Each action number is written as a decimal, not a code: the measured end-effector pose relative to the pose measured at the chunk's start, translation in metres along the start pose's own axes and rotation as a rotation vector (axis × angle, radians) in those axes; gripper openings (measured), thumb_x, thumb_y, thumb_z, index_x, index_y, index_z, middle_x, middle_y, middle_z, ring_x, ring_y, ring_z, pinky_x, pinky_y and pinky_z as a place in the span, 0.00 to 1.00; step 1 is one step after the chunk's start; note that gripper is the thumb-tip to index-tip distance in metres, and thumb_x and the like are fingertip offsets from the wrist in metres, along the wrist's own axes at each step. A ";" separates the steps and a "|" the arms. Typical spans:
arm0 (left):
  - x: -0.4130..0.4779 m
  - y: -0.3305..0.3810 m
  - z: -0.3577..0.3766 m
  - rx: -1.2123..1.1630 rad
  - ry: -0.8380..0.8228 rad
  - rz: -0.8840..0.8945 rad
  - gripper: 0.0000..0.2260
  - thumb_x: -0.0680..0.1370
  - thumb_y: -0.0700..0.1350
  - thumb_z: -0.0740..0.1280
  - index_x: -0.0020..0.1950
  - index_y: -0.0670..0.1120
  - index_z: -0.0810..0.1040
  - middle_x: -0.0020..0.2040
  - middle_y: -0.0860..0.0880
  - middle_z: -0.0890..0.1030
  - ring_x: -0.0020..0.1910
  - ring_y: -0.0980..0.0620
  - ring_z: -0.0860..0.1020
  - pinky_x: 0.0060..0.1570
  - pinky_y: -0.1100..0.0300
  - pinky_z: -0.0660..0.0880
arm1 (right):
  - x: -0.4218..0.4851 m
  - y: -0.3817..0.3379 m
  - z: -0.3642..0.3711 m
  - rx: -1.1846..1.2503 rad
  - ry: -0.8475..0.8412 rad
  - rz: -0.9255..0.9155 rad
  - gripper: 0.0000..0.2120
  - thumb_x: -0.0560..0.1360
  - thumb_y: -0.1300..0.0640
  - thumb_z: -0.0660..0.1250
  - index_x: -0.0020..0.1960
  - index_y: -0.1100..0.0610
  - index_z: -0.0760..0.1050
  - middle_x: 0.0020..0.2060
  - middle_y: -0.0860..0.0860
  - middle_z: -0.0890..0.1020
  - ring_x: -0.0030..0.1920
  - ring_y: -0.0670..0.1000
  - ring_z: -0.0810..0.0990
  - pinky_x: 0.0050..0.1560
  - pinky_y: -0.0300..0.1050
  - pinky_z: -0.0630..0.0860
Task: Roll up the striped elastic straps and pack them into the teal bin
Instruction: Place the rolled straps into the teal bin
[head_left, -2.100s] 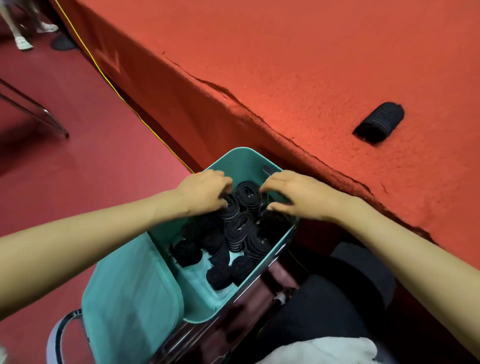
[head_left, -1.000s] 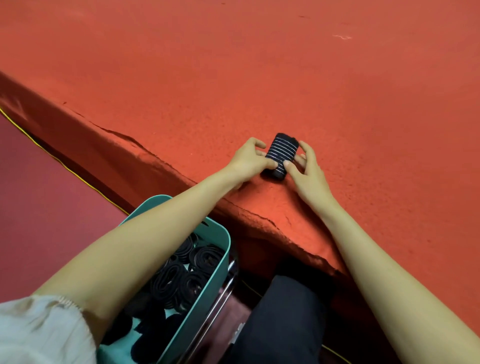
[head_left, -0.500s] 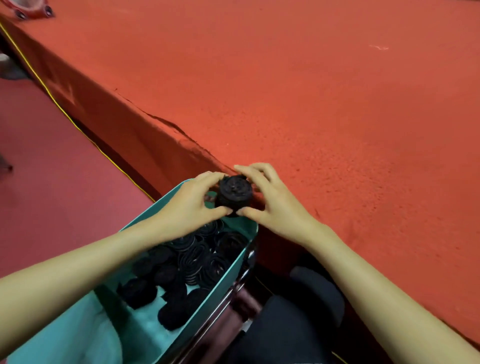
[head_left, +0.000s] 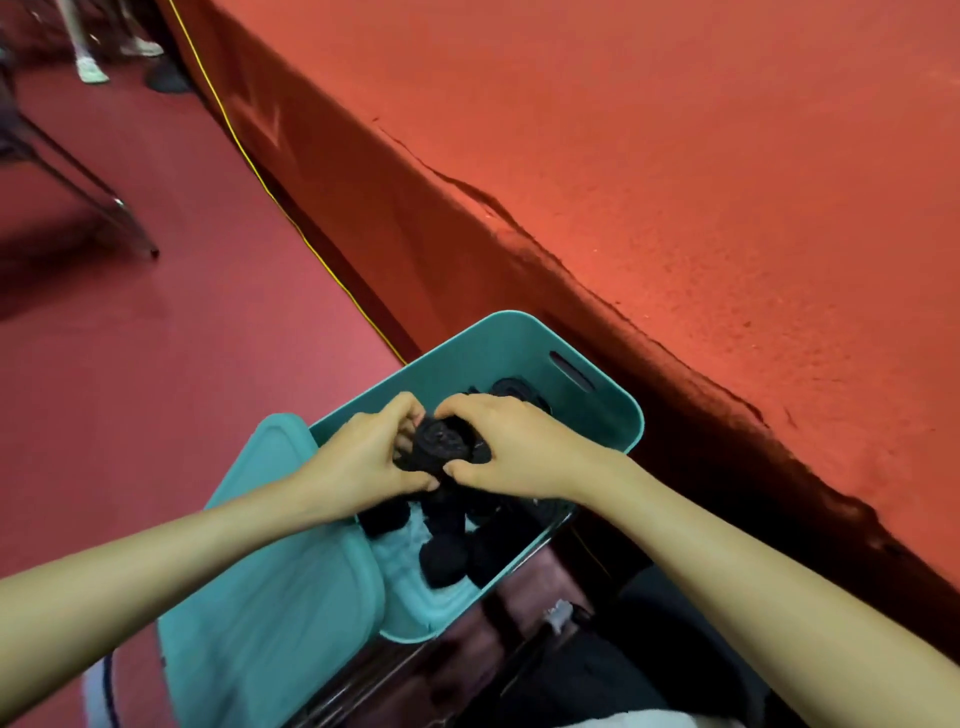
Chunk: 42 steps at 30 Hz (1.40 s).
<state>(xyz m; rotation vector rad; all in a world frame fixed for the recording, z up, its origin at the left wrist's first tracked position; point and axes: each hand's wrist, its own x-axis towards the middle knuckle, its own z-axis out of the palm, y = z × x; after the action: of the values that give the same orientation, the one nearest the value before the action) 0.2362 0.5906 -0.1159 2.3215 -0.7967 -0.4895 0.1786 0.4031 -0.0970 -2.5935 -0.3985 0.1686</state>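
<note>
Teal bin (head_left: 467, 358) rim rings left hand (head_left: 363, 460) and right hand (head_left: 519, 449), fingers curled round one rolled strap (head_left: 439, 447).

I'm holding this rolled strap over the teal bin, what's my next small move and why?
Probably lower the rolled strap into the teal bin and release it: left hand and right hand both pinch it just above the packed rolls.
</note>
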 end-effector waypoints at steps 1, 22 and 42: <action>0.000 -0.002 -0.002 0.069 -0.038 -0.013 0.22 0.64 0.49 0.78 0.48 0.53 0.67 0.43 0.55 0.80 0.41 0.57 0.78 0.46 0.55 0.76 | 0.004 -0.001 0.004 0.016 -0.023 0.021 0.21 0.72 0.50 0.69 0.62 0.53 0.70 0.54 0.51 0.79 0.53 0.52 0.76 0.53 0.49 0.72; 0.033 -0.005 -0.025 0.673 -0.806 -0.077 0.11 0.77 0.47 0.67 0.58 0.45 0.80 0.47 0.50 0.78 0.45 0.52 0.71 0.45 0.62 0.65 | 0.045 -0.006 0.074 -0.087 -0.302 0.016 0.23 0.68 0.54 0.74 0.60 0.58 0.71 0.48 0.56 0.80 0.46 0.58 0.76 0.41 0.46 0.68; 0.057 -0.019 -0.016 0.795 -0.862 -0.144 0.16 0.78 0.38 0.62 0.66 0.46 0.75 0.61 0.48 0.79 0.57 0.49 0.75 0.47 0.62 0.67 | 0.034 -0.001 0.071 -0.143 -0.355 -0.174 0.23 0.70 0.56 0.73 0.63 0.56 0.72 0.57 0.55 0.78 0.55 0.57 0.76 0.52 0.49 0.72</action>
<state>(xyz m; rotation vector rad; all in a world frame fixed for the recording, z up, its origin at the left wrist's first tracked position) 0.2950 0.5729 -0.1246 2.8835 -1.4104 -1.5248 0.1968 0.4470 -0.1594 -2.6505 -0.7860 0.5620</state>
